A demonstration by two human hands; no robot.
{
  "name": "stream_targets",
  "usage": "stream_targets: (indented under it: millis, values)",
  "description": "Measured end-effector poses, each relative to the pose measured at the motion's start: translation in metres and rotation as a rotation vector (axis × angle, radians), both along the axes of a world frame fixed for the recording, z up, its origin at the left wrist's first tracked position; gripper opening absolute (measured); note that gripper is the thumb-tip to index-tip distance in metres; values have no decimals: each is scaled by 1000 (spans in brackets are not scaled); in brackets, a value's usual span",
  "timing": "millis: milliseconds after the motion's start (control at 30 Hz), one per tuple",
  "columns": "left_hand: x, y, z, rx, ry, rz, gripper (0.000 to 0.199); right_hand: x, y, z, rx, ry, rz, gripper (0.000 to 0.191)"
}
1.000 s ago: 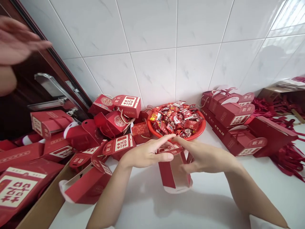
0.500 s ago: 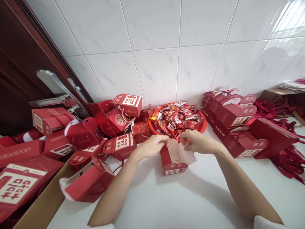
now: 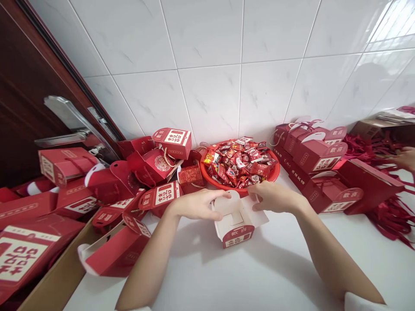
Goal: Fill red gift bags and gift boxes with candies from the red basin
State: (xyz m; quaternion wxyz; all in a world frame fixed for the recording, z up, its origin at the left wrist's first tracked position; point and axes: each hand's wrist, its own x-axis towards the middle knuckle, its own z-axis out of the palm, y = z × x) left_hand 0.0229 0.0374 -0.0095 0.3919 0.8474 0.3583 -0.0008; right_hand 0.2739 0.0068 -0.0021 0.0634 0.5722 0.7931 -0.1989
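Observation:
A small red cardboard gift box [image 3: 238, 238] with a pale inside stands on the white table with its top open. My left hand [image 3: 197, 205] is at the box's left side, thumb and fingers spread apart along the edge. At the other side my right hand [image 3: 275, 198] has its curled fingers on the box's folded-out right flap [image 3: 257, 218]. The flap's grip by the fingertips is partly hidden. Just behind the box, a red basin [image 3: 275, 172] holds a heap of wrapped candies [image 3: 240, 162].
Several made-up red boxes [image 3: 165, 194] are piled on the left, some in a brown carton [image 3: 61, 263]. Stacked boxes [image 3: 320, 155] and dark red ribbons [image 3: 389, 216] lie on the right. Another person's hand [image 3: 407, 160] shows at the right edge. A tiled wall [image 3: 207, 99] stands behind.
The box's top has been opened wider, showing more of its inside. My left hand has moved left and its fingers have spread. Another person's hand has come in at the right edge.

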Motion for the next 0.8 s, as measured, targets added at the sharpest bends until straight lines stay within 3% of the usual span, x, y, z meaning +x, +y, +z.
stream_targets:
  millis: [100,200,400,600,800]
  values:
    - [-16,15,-3,-219,-31,-66,87,-6,-2,-5,20,-43,51,4]
    - [-24,27,-12,-356,-8,-76,94,-12,-4,-9,22,-59,108,9]
    - [-22,34,-24,-300,69,-17,96,-17,-11,-9,-14,54,109,47]
    - [-14,26,-19,-313,151,47,95,-16,-17,-6,-33,12,164,51]
    - [-10,16,-9,-86,287,137,79,-13,-21,-1,26,-30,107,45]
